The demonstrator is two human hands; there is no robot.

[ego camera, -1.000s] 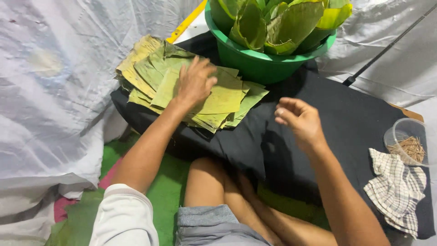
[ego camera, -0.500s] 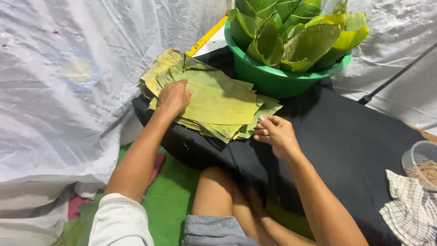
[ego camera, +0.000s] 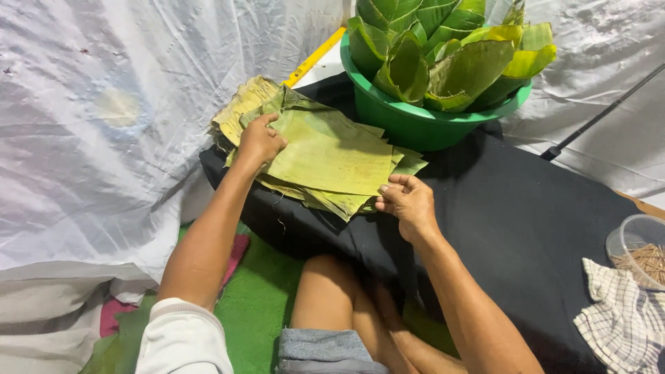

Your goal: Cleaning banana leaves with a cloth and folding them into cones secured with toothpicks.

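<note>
A stack of flat cut green leaf pieces (ego camera: 325, 156) lies on a black cloth-covered surface (ego camera: 526, 215). My left hand (ego camera: 260, 142) presses on the stack's left side, fingers curled over the top leaf's edge. My right hand (ego camera: 409, 201) pinches the stack's near right corner with its fingertips. Behind the stack stands a green plastic tub (ego camera: 409, 121) filled with rolled and folded green leaves (ego camera: 450, 52).
White sheeting (ego camera: 90, 138) hangs at the left and at the back right. A clear round container with thin brown sticks (ego camera: 641, 249) and a checked cloth (ego camera: 623, 318) sit at the right. My bare knee (ego camera: 329, 298) and a green mat (ego camera: 256, 305) are below.
My right hand moved left from the bare black cloth to the stack's corner. My left hand shifted to the stack's left edge. The camera moved closer.
</note>
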